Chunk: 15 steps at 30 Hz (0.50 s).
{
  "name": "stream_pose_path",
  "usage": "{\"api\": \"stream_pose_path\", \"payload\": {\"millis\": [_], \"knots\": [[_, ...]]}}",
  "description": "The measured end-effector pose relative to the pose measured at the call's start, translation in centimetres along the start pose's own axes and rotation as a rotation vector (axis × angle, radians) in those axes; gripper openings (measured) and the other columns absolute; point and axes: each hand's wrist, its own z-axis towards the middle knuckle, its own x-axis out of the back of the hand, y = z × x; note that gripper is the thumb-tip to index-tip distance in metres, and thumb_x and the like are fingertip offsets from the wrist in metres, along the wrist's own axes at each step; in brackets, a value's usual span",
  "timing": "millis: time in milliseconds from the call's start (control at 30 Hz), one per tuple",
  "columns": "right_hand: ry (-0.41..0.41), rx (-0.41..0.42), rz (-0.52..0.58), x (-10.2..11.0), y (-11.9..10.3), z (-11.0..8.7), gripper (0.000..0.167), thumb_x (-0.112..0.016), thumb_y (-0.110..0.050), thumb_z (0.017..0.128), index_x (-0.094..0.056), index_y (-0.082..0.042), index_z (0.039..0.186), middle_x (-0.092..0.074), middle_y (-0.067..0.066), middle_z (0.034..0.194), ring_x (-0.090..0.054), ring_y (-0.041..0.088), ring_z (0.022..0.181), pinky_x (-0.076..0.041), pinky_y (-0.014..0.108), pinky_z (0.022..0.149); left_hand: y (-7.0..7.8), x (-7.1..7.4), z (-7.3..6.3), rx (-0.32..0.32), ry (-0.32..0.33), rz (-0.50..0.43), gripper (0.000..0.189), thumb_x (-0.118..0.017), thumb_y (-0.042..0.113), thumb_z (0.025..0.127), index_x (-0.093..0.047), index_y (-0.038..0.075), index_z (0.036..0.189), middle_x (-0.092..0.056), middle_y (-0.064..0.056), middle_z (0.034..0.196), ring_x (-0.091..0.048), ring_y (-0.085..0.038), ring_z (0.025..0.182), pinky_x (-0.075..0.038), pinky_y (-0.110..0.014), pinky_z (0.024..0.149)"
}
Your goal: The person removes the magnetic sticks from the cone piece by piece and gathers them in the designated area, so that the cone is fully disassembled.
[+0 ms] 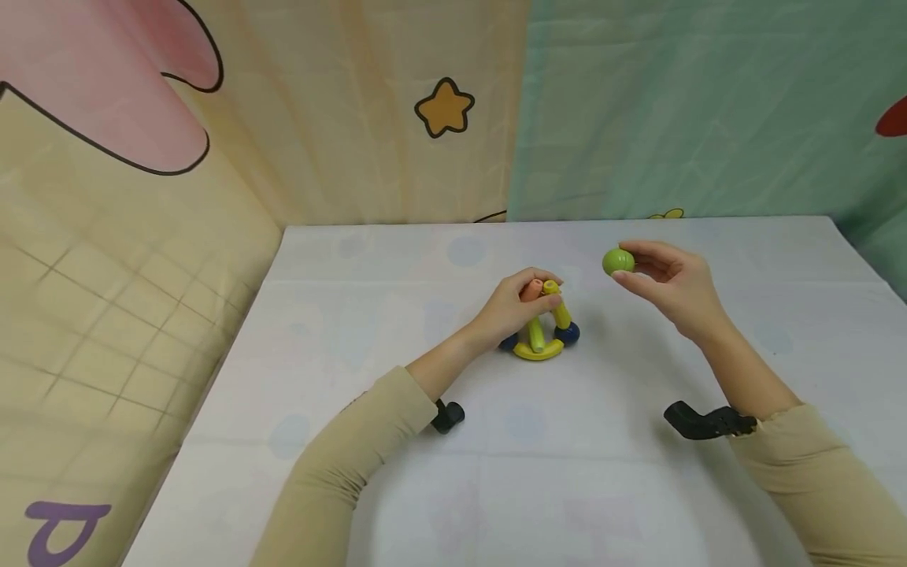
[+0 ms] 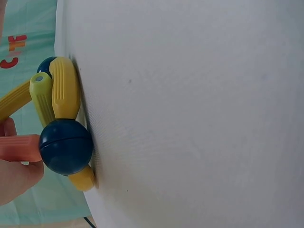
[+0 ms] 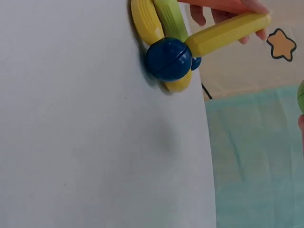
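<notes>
My left hand [image 1: 512, 307] pinches the upper ends of an orange rod [image 1: 531, 290] and a yellow rod [image 1: 560, 313] of a magnetic building toy. Each rod leans up from a dark blue ball [image 2: 66, 147]; the other blue ball [image 3: 168, 59] shows in the right wrist view. Curved yellow pieces [image 1: 538, 352] join the balls low on the table, and a lime-green rod [image 1: 535, 335] reaches in among them. To the right, my right hand [image 1: 676, 287] holds a green ball [image 1: 618, 261] between thumb and fingers, raised above the table and apart from the rods.
A white cloth with faint patterns covers the table [image 1: 510, 488]. Behind it hangs a printed curtain [image 1: 638, 110], and another stretch of cloth [image 1: 106, 315] drops along the left side. Black wrist straps [image 1: 708, 423] stick out near both sleeves.
</notes>
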Motion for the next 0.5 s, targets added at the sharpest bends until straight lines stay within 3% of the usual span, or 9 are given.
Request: {"api": "stream_pose_path", "payload": {"millis": [500], "knots": [[0.082, -0.273, -0.228, 2.6, 3.0, -0.2, 0.042, -0.07, -0.01, 0.084, -0.057, 0.005, 0.12, -0.061, -0.019, 0.094, -0.058, -0.002, 0.083, -0.047, 0.01, 0.069, 0.2, 0.5, -0.3, 0.009, -0.002, -0.005, 0.032, -0.062, 0.017, 0.091, -0.055, 0.009, 0.122, -0.057, -0.003, 0.114, -0.051, -0.011, 0.096, -0.043, -0.021, 0.084]]}}
